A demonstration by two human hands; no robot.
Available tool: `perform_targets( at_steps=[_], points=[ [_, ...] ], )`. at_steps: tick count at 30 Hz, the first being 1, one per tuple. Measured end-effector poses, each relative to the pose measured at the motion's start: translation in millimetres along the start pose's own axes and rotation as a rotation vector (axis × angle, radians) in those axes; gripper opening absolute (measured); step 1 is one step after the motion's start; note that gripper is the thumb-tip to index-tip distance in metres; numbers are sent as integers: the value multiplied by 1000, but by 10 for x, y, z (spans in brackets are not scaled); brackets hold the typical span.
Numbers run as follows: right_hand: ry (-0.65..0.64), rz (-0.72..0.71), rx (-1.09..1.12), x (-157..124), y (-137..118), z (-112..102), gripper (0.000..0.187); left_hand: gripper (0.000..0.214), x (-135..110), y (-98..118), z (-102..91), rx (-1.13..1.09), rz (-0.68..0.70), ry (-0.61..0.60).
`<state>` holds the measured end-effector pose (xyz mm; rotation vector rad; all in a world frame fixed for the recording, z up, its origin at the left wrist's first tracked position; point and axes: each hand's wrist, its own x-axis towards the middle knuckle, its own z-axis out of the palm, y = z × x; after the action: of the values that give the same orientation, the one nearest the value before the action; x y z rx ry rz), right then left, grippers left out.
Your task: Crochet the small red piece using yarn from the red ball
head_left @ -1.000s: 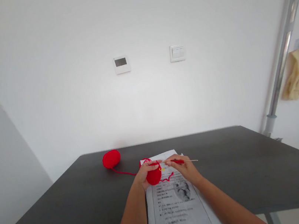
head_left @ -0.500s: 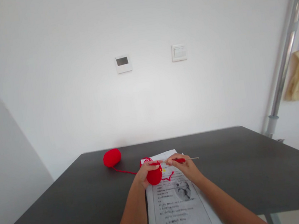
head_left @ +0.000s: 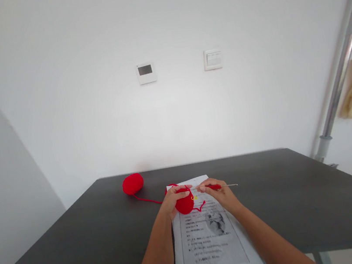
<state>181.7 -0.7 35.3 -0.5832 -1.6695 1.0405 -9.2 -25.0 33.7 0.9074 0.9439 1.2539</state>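
My left hand (head_left: 173, 200) pinches a round red crochet piece (head_left: 185, 205) by its upper edge, above a printed sheet. A small yellow stitch marker (head_left: 194, 198) hangs at the right side of the piece, and a short red yarn tail (head_left: 201, 207) trails off it. In my right hand (head_left: 218, 192) is a crochet hook (head_left: 215, 186) with a red grip; its metal ends point left and right. The left end reaches the top of the crochet piece, where a strand of yarn loops. Exactly how the hook sits in the stitch is too small to tell.
A red yarn ball (head_left: 133, 184) lies at the back left of the dark table (head_left: 273, 205), its strand running to my left hand. The printed paper (head_left: 210, 250) lies under my hands and reaches past the front edge. A wall stands directly behind.
The view has shifted slightly. Both hands keep their holds, and the crochet piece sits a little higher and further right, with the hook still at its top.
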Motion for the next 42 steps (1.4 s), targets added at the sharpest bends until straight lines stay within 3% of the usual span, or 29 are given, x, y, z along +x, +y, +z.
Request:
perform_targets(
  at_steps=[11,18,26,35,42],
  points=[
    [21,30,50,2,-13,14,22,40,1,13,23,46,15,34],
    [-108,-47,-21,11,15,-25,18,40,46,-13,-61,-31,-38,41],
    [-23,40,90,6,-27,-2,18,36,47,-11,-63,-24,-93,-6],
    [-117,-12,3,6,-26,-36,15,30,81,-67,-159,-128,-147,-17],
    [-75,65,142,4,-105,-10,19,25,113,-125,-196,-165,-149,-92]
  ],
)
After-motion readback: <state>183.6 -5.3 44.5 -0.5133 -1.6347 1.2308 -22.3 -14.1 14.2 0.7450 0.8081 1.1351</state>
